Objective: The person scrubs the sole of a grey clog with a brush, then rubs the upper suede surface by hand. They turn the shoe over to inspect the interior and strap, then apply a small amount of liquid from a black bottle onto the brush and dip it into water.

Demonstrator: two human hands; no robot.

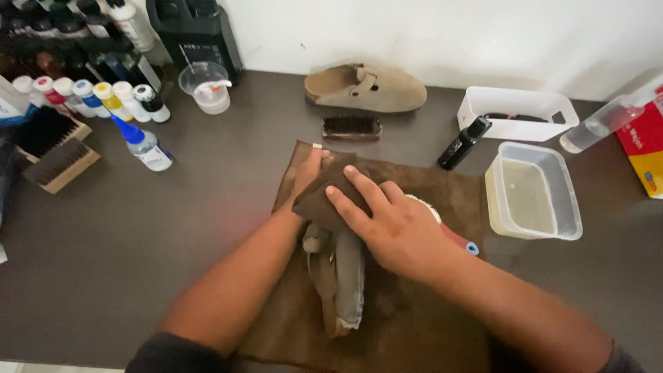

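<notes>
While you work from the head view, your right hand (394,228) lies flat with fingers spread, pressing a fold of the brown cloth (414,324) down onto the toe of the clog (342,276), which lies on its side on that same cloth near the table's front edge. Your left hand (307,173) grips the far end of the clog through the cloth, thumb just showing at the cloth's edge. Both hands are therefore closed on cloth and clog together, neither free.

To do this well, I judge you should keep the left hand as the anchor so the clog does not roll, and let the right hand do the rubbing in short strokes along the upper rather than across the sole edge. Keep the fold thick under your fingers so the pressure spreads evenly.

A red-handled brush (452,235) lies just behind your right wrist, partly hidden; mind you do not knock it off the cloth. The tub (535,197) of cloudy liquid sits near to the right, well within an elbow's swing, so keep your forearm low and inward. The second clog (366,88) and a dark brush (352,128) rest farther back, well apart from your hands
</notes>
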